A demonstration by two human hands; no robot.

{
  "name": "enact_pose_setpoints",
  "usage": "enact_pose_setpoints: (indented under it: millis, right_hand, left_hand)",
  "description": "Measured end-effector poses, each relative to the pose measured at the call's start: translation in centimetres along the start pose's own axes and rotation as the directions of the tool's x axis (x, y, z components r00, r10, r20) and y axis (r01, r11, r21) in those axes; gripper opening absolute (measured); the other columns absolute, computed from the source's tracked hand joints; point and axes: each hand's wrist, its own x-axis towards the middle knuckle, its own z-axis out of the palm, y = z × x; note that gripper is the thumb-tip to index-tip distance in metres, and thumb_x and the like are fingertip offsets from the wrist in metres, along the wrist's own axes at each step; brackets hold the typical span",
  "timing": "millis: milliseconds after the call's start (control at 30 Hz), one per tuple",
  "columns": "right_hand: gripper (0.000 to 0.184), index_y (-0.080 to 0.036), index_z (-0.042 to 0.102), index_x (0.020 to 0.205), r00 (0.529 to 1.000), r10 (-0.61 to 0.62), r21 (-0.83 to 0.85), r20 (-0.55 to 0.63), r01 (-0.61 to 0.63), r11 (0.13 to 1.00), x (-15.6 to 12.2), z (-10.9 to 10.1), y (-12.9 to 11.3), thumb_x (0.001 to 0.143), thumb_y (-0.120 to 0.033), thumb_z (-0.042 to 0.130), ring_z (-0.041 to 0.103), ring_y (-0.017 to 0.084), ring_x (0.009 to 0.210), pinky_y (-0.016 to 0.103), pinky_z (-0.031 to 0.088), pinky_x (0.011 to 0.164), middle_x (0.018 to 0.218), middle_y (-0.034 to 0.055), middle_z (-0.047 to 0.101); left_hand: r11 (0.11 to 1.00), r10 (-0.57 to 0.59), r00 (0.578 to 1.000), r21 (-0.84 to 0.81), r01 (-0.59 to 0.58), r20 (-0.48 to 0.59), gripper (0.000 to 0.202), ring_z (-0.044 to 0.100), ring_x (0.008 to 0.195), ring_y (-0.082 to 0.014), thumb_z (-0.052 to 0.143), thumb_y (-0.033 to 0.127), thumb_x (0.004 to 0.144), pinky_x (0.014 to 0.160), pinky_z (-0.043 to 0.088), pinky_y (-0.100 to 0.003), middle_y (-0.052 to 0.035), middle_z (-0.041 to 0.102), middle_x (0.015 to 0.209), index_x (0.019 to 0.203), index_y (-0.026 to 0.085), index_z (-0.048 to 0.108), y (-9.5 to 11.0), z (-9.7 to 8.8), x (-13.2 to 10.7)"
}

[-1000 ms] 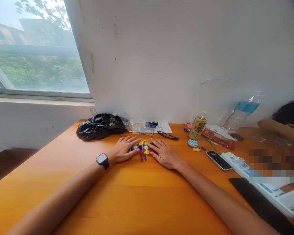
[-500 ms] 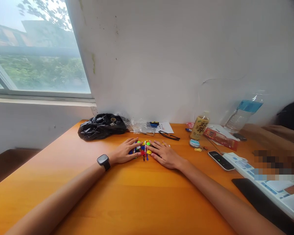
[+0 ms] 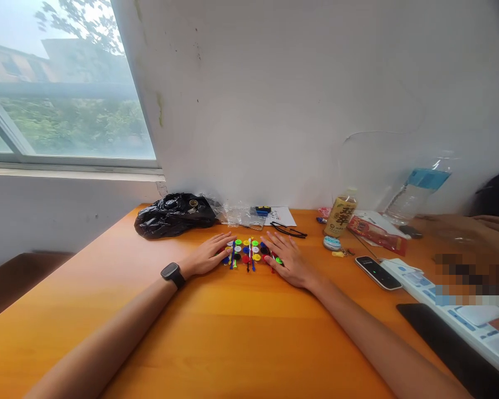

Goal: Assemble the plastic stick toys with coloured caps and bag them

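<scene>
A cluster of small coloured plastic discs and thin sticks (image 3: 248,252) lies on the orange table (image 3: 216,332). My left hand (image 3: 208,254), with a black smartwatch (image 3: 173,274) on its wrist, lies flat with fingers stretched out, touching the cluster's left side. My right hand (image 3: 286,258) lies flat with fingers spread on the cluster's right side, covering a few pieces. Neither hand grips anything.
A black plastic bag (image 3: 175,214), clear wrap (image 3: 239,215), a paper sheet and glasses (image 3: 289,230) lie by the wall. A drink can (image 3: 340,215), snack packet, water bottle (image 3: 416,191), phone (image 3: 378,272) and keyboard (image 3: 453,305) are at the right. Another person's hand (image 3: 478,230) is far right.
My hands have moved apart, spreading the coloured pieces into a wider patch between them. The other person's arm shifted at the far right.
</scene>
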Motion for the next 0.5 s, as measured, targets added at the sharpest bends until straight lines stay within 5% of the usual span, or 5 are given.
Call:
enact_pose_setpoints:
  millis: [267,500]
  right_hand:
    - [0.067,-0.033,0.028,0.168,1.000,-0.018,0.200,-0.017,0.021,0.979,-0.1,0.2,0.3,0.108,-0.062,0.033,0.014,0.026,0.163,0.051,0.017,0.132,0.176,0.0030,0.019]
    - [0.068,-0.028,0.038,0.165,0.967,0.127,0.371,-0.220,-0.038,0.928,0.2,0.1,1.4,0.108,-0.065,0.028,0.018,0.026,0.163,0.049,0.015,0.134,0.173,0.0044,0.031]
  left_hand:
    - [1.000,0.013,0.999,0.003,-0.013,-0.052,0.058,0.041,0.154,-0.0229,0.029,0.055,0.111,0.130,0.030,-0.040,-0.0066,0.046,0.165,0.153,0.024,0.054,-0.1,0.8,0.0]
    - [1.000,0.008,0.999,-0.004,-0.009,-0.052,0.065,0.040,0.154,-0.0272,0.037,0.061,0.107,0.130,0.031,-0.043,-0.0099,0.045,0.165,0.158,0.022,0.046,0.7,0.2,-0.2]
